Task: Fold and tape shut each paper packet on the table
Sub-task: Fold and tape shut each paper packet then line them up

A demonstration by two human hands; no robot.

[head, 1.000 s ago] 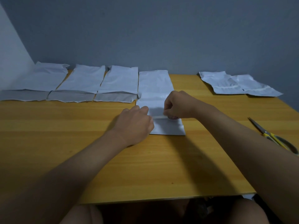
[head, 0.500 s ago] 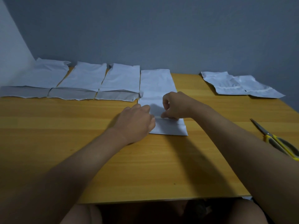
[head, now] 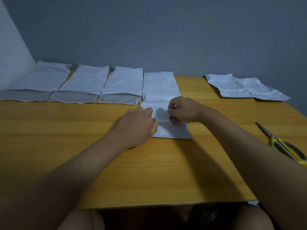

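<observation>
A white paper packet (head: 159,87) lies flat at the middle of the wooden table (head: 149,171), its near end folded over. A pale tape strip (head: 163,120) runs across the fold between my hands. My left hand (head: 137,125) rests on the packet's left edge, with its fingertips pressing down at the strip's left end. My right hand (head: 182,110) is curled over the strip's right end, thumb and fingers pinching there. The fingertips of both hands are partly hidden.
Three more white packets (head: 84,80) lie side by side at the back left, near flaps unfolded. Two crumpled packets (head: 240,87) overlap at the back right. Yellow-handled scissors (head: 282,145) lie at the right edge. A grey wall stands behind the table.
Both hands stay on the middle packet at the tape line. My right hand has shifted slightly along the strip. The view has moved a little.
</observation>
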